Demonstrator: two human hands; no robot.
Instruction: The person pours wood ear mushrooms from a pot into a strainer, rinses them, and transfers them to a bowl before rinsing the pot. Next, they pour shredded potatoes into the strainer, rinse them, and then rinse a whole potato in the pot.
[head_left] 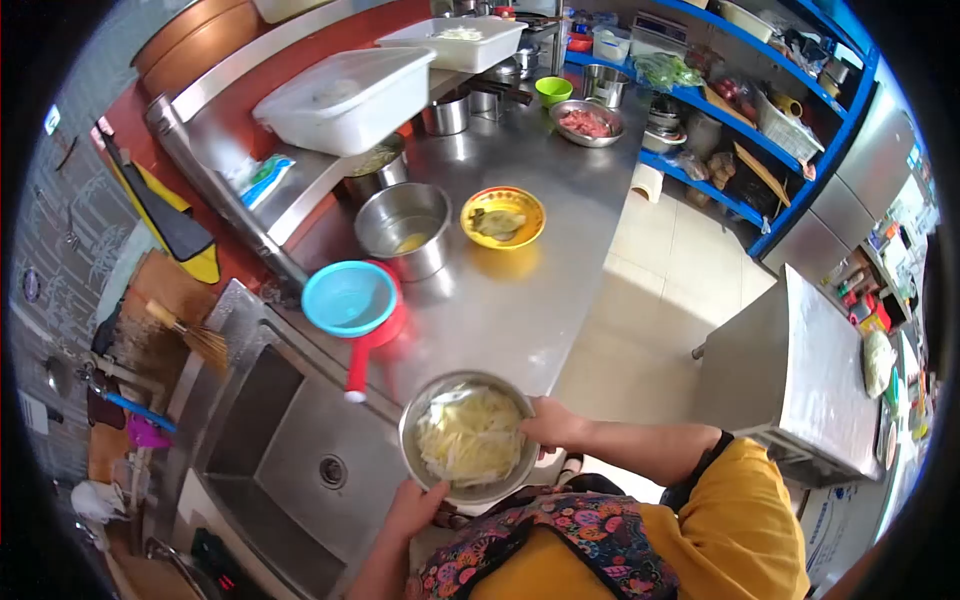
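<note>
A round steel bowl [408,440] holds pale yellow shredded strips [468,440], which look wet. My left hand [412,508] grips the bowl's rim at the near left, thumb over the edge. On the right side, my right hand [552,424] is closed on the same rim. The bowl is held level between the sink and the steel counter [500,320]. Beyond it, a blue basin [350,298] rests on a red dipper [358,365] near the counter's edge.
The steel sink [310,460] lies to the left. Farther up the counter are a steel pot [405,232], a yellow plate [503,218], a bowl of meat [587,123] and a green bowl [553,92]. Blue shelves [720,110] and a steel cabinet [830,370] stand right.
</note>
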